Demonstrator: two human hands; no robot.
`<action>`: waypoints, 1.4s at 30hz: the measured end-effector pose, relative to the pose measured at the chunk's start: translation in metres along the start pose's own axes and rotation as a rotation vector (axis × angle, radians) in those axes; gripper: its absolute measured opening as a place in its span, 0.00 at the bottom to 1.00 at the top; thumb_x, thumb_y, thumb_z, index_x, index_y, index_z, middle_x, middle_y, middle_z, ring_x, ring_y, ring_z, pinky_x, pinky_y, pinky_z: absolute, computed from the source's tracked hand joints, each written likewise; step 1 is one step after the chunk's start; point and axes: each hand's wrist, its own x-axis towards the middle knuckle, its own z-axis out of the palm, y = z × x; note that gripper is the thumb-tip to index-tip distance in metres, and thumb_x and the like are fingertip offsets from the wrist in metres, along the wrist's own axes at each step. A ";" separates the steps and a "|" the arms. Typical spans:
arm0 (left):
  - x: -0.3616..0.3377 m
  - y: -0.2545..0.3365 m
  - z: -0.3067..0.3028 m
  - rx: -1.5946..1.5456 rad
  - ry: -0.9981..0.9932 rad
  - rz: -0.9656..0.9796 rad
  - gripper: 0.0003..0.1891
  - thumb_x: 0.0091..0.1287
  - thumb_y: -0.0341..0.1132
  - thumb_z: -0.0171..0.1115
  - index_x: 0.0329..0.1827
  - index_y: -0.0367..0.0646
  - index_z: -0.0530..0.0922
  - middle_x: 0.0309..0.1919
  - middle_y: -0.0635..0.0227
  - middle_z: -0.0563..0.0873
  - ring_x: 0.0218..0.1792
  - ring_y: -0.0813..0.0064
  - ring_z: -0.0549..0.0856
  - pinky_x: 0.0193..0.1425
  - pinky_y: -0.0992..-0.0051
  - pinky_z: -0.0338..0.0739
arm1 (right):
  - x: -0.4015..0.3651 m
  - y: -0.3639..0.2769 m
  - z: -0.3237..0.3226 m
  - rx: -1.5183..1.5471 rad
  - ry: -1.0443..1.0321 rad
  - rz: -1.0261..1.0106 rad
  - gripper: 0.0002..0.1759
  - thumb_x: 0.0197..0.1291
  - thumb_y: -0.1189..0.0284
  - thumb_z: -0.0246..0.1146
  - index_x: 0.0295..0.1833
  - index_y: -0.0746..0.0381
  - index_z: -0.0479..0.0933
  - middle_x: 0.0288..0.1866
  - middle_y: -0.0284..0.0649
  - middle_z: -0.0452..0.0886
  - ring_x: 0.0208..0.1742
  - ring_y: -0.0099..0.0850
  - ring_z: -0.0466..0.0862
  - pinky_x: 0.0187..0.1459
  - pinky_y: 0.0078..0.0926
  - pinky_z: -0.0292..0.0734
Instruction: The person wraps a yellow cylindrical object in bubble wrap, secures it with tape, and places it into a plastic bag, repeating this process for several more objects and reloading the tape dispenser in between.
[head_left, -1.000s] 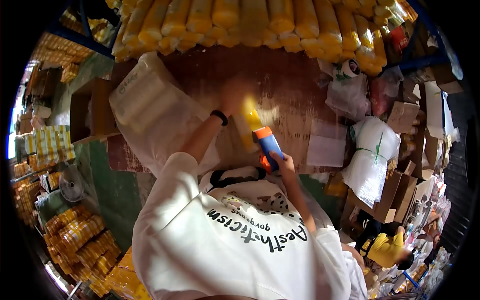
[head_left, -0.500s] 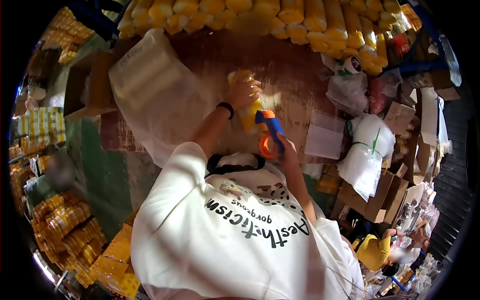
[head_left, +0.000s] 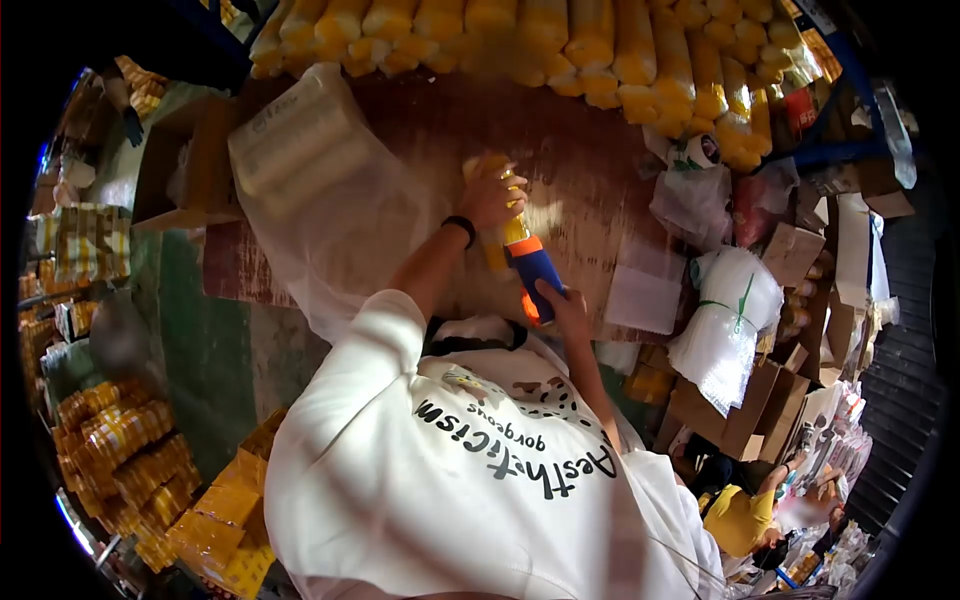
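My left hand, with a black band at the wrist, is closed round the upper part of a yellow wrapped, roll-shaped package on the table. Its exact contents are hidden by the wrapping and my fingers. In my right hand is a blue and orange tape dispenser, gripped by its body. The dispenser's head meets the package just below my left hand. A milky plastic bag with wrapped rolls inside lies left of my left forearm.
Yellow wrapped rolls are stacked along the table's far edge. A bundle of bubble-wrap bags tied with green string, a white sheet and cardboard boxes stand right. Another person in yellow is at lower right.
The tape dispenser has turned and moved slightly down and left, so its orange-edged head now sits against the package. My left hand keeps its hold on the package.
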 end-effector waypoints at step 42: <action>-0.025 0.003 0.003 -0.315 0.184 0.023 0.09 0.63 0.41 0.55 0.37 0.52 0.82 0.47 0.79 0.84 0.66 0.74 0.72 0.78 0.56 0.44 | 0.090 -0.204 0.008 -1.528 -0.635 -0.490 0.26 0.47 0.76 0.60 0.57 0.51 0.80 0.46 0.46 0.84 0.49 0.44 0.82 0.48 0.39 0.78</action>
